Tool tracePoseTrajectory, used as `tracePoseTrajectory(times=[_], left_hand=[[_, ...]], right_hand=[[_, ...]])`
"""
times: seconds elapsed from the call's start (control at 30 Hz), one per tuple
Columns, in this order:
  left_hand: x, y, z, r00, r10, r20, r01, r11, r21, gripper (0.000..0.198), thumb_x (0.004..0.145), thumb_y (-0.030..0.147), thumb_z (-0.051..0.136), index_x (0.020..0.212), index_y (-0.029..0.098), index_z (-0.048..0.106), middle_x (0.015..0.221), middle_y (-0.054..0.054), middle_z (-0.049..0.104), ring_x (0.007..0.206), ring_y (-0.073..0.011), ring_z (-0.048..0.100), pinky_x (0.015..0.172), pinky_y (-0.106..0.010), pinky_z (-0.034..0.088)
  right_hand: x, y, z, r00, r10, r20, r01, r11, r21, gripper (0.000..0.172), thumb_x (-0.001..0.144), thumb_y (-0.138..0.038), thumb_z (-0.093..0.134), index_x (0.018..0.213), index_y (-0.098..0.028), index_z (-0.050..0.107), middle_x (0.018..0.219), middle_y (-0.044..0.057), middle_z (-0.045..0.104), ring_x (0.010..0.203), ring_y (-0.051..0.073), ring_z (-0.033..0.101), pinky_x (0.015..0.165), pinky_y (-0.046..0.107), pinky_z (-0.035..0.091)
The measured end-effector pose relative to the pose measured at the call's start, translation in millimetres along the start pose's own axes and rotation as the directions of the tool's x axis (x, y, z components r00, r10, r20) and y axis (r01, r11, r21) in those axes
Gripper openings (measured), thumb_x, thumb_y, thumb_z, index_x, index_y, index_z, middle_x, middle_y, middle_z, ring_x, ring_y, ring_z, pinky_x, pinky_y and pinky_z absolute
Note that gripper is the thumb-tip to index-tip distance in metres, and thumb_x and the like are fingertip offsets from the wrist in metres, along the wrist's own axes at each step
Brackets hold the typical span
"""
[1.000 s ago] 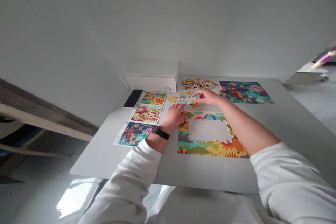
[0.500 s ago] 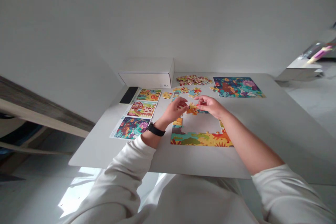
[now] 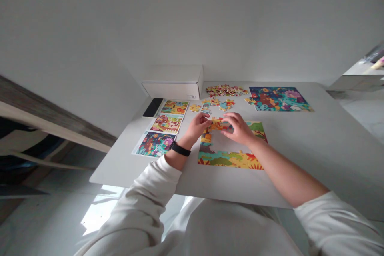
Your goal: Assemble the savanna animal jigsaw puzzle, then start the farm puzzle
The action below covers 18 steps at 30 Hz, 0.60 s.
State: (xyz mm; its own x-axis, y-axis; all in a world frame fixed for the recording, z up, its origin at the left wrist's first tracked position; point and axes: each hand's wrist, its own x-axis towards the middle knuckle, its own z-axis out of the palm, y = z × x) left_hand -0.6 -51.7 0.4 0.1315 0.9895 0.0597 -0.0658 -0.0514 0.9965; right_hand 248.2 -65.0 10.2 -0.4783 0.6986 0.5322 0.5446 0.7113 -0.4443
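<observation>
A jigsaw puzzle (image 3: 223, 159) lies on the table in front of me, its colourful animal border joined around a bare middle. At its upper left, my left hand (image 3: 198, 126) is curled, thumb and forefinger closed at the edge of an orange jigsaw piece (image 3: 216, 124). My right hand (image 3: 240, 130) hovers over the puzzle's upper side, thumb and fingers apart, fingertips close to the same piece. Several loose pieces (image 3: 226, 105) lie just beyond my hands. My hands cover part of the puzzle's top edge.
A heap of puzzle pieces (image 3: 226, 90) lies at the back, beside a white box (image 3: 172, 84). A finished dark-blue puzzle (image 3: 279, 99) is at the right rear. A picture sheet (image 3: 166, 123) and a black phone (image 3: 153, 107) lie left on the white table (image 3: 300, 148).
My right hand has opened its fingers and come down over the puzzle. The orange piece, earlier between both hands, now appears at the puzzle's upper edge. The view has shifted slightly.
</observation>
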Motion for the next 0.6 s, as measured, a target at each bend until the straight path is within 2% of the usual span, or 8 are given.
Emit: tracePoseTrajectory(times=[0.17,0.27,0.37,0.43,0.5,0.6], left_hand=[[-0.1,-2.8,0.3,0.999,0.01,0.054,-0.012,0.999,0.041,0.028,0.088,0.028,0.082,0.108,0.021,0.064,0.072,0.006,0.057,0.066,-0.0108,0.06,0.064,-0.022,0.046],[5.1,-3.6,-8.6,0.995,0.1,-0.03,-0.092,0.978,0.185,0.025,0.091,0.026,0.077,0.111,0.021,0.064,0.084,0.001,0.067,0.076,-0.0128,0.066,0.07,-0.024,0.051],[10.5,-2.2,-24.2,0.963,0.243,-0.119,-0.177,0.898,0.403,0.025,0.094,0.024,0.072,0.118,0.021,0.065,0.107,-0.005,0.074,0.089,-0.0141,0.07,0.077,-0.026,0.055],[12.3,-1.8,-33.7,0.953,0.281,-0.116,-0.186,0.841,0.509,0.024,0.095,0.023,0.07,0.119,0.021,0.067,0.114,-0.006,0.074,0.091,-0.015,0.071,0.077,-0.027,0.056],[12.2,-2.9,-39.6,0.949,0.304,-0.084,-0.196,0.777,0.599,0.021,0.095,0.023,0.071,0.116,0.021,0.069,0.116,-0.007,0.075,0.094,-0.0164,0.072,0.081,-0.03,0.058],[9.4,-5.2,-40.7,0.944,0.328,0.034,-0.257,0.666,0.7,0.02,0.095,0.023,0.073,0.114,0.023,0.073,0.116,-0.006,0.075,0.102,-0.0192,0.072,0.093,-0.035,0.06]], right_hand=[[-0.8,-1.1,3.4,0.999,-0.027,0.021,0.028,0.998,-0.051,0.03,0.095,-0.027,0.076,0.124,-0.029,0.069,0.133,0.012,0.068,0.13,0.034,0.062,0.115,0.054,0.05],[-1.8,0.0,4.2,0.999,-0.027,0.022,0.028,0.998,-0.062,0.032,0.095,-0.028,0.076,0.125,-0.028,0.069,0.13,0.012,0.069,0.127,0.033,0.063,0.114,0.053,0.05],[-4.3,2.8,6.3,0.999,-0.02,0.046,0.024,0.997,-0.072,0.031,0.094,-0.028,0.077,0.124,-0.029,0.071,0.127,0.011,0.069,0.125,0.033,0.064,0.112,0.052,0.052],[-6.5,5.8,8.9,0.996,-0.037,0.077,0.043,0.997,-0.071,0.029,0.093,-0.028,0.078,0.122,-0.028,0.073,0.126,0.01,0.07,0.121,0.032,0.066,0.11,0.051,0.053],[-8.6,8.9,11.8,0.992,-0.056,0.112,0.064,0.996,-0.069,0.029,0.091,-0.028,0.08,0.12,-0.028,0.075,0.125,0.01,0.07,0.118,0.031,0.067,0.109,0.051,0.054],[-10.5,11.6,14.5,0.985,-0.063,0.161,0.077,0.994,-0.081,0.029,0.089,-0.027,0.082,0.118,-0.029,0.078,0.123,0.009,0.071,0.117,0.03,0.067,0.109,0.051,0.053]])
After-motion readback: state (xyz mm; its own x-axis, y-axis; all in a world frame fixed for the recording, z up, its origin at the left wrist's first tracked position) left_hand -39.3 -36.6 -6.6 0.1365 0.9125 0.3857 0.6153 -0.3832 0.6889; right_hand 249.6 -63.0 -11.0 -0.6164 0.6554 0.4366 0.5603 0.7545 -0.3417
